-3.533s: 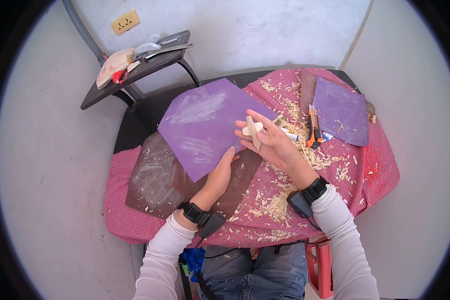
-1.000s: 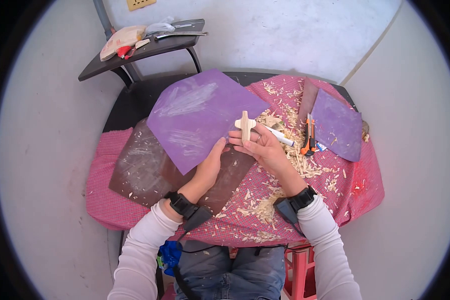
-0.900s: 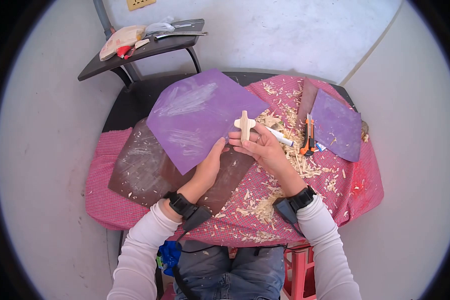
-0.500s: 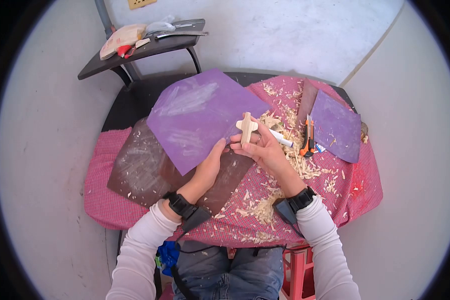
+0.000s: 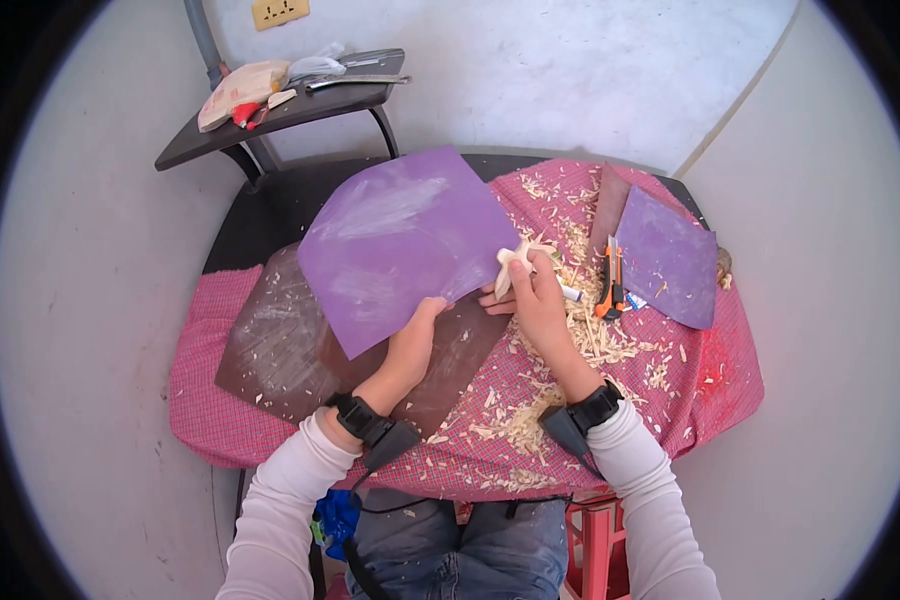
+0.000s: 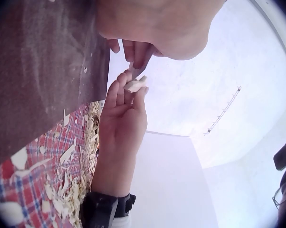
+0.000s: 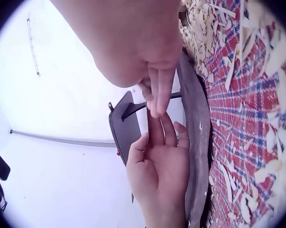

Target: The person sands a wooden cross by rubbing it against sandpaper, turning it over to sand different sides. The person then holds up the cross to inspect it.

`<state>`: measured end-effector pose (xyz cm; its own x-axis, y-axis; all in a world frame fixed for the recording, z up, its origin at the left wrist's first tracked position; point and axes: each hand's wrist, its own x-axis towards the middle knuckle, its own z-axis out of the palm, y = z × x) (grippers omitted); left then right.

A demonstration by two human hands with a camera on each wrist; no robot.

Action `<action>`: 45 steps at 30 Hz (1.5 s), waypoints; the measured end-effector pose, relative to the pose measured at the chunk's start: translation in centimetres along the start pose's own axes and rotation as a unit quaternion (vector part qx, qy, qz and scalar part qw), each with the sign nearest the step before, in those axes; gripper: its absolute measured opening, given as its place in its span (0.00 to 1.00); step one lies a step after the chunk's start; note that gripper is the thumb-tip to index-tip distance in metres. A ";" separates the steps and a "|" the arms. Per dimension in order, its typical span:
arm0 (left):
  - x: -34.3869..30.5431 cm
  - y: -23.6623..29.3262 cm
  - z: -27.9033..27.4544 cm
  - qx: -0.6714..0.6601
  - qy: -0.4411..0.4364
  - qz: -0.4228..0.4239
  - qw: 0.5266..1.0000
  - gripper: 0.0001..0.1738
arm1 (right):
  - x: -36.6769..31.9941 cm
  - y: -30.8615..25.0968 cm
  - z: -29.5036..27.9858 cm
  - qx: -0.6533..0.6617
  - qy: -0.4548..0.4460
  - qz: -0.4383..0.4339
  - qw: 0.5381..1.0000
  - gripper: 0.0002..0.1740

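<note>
My left hand (image 5: 408, 348) holds a large purple sandpaper sheet (image 5: 410, 245) by its near edge, thumb on top and the other fingers beneath. White dust streaks mark the sheet. At its right edge, my right hand (image 5: 543, 315) pinches a small pale cross-shaped wood carving (image 5: 510, 264) between thumb and fingers. The carving is tilted, its end overlapping the sheet's right corner in the head view. From the left wrist, the carving (image 6: 136, 84) shows at the right fingertips, close to the sheet's edge. In the right wrist view, the right hand's fingers hide it.
A brown sheet (image 5: 270, 345) lies under the hands on the checked cloth (image 5: 210, 400). Wood shavings (image 5: 530, 425), an orange utility knife (image 5: 611, 280), a capped marker (image 5: 570, 293) and another purple sheet (image 5: 670, 255) lie to the right. A small black shelf (image 5: 300, 110) stands back left.
The right hand has turned over and tipped the carving from upright, its broad face showing, to slanted, shifting slightly right. The left hand has tilted the purple sheet and brought it slightly nearer.
</note>
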<state>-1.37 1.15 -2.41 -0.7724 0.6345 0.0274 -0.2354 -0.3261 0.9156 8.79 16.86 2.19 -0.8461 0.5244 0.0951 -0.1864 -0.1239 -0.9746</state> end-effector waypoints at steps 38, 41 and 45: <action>-0.5 4.2 2.3 -0.163 -0.123 -0.030 0.978 0.25 | -0.6 0.7 0.1 -0.207 0.076 -0.209 0.953 0.13; -1.2 4.4 2.9 -0.124 -0.138 -0.030 0.982 0.26 | -1.5 -0.5 1.6 -0.165 0.070 -0.195 0.964 0.14; -1.5 4.0 3.1 -0.130 -0.139 -0.036 0.981 0.24 | -1.9 -0.7 2.0 -0.241 0.070 -0.196 0.948 0.11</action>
<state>0.69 1.04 2.47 -0.5653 0.8178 0.1080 -0.4544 -0.4181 0.7866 9.49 14.27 3.15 -0.6783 0.5607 0.4748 -0.1944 0.4862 -0.8519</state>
